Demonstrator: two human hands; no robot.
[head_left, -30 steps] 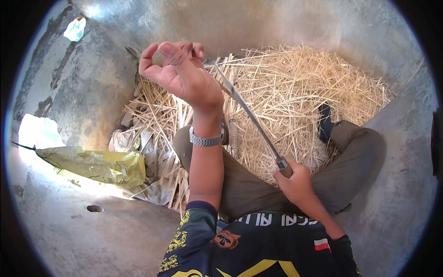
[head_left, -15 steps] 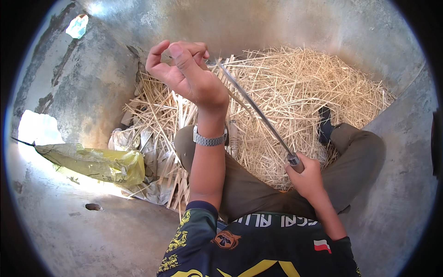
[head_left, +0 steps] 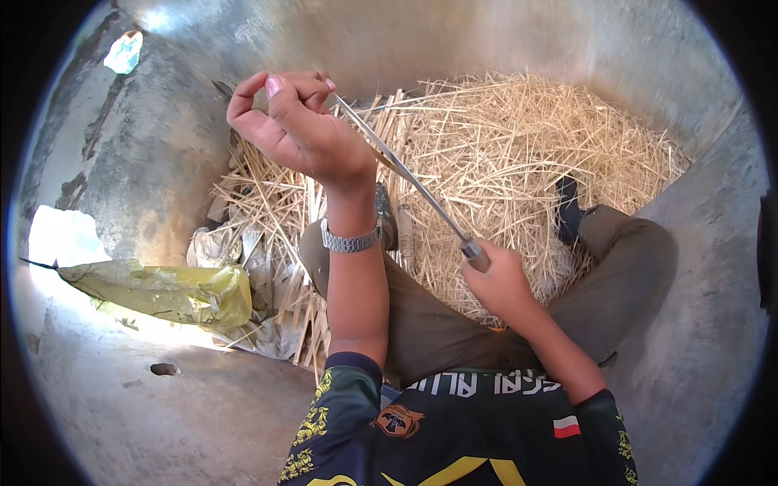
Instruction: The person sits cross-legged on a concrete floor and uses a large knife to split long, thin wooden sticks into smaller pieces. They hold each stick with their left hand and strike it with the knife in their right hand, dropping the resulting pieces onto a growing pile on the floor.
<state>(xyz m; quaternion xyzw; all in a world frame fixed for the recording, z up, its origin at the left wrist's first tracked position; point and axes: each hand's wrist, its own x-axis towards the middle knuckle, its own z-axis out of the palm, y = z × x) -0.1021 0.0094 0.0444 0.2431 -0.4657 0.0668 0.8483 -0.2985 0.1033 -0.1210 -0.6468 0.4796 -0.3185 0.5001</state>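
My right hand (head_left: 504, 283) is wrapped round the handle of a long, narrow knife (head_left: 423, 193), with a metal collar where blade meets handle. The blade slants up and left, and its tip reaches my left hand (head_left: 308, 134). The fingers of that hand are curled inward, thumb against them; whatever they hold is hidden from this view. A thin brownish strip (head_left: 389, 159) shows beside the blade, close to my left wrist. A metal-banded watch (head_left: 351, 237) is on that wrist.
Pale shavings and split strips (head_left: 519, 154) are heaped in front of my folded legs (head_left: 438, 312). A yellow translucent plastic bag (head_left: 186, 290) and crumpled sheeting (head_left: 279, 336) lie at left. A curved grey wall (head_left: 519, 40) with ragged holes surrounds me.
My left hand has shifted slightly up and left. My right hand has moved the knife up and left, bringing the blade nearer the left hand.
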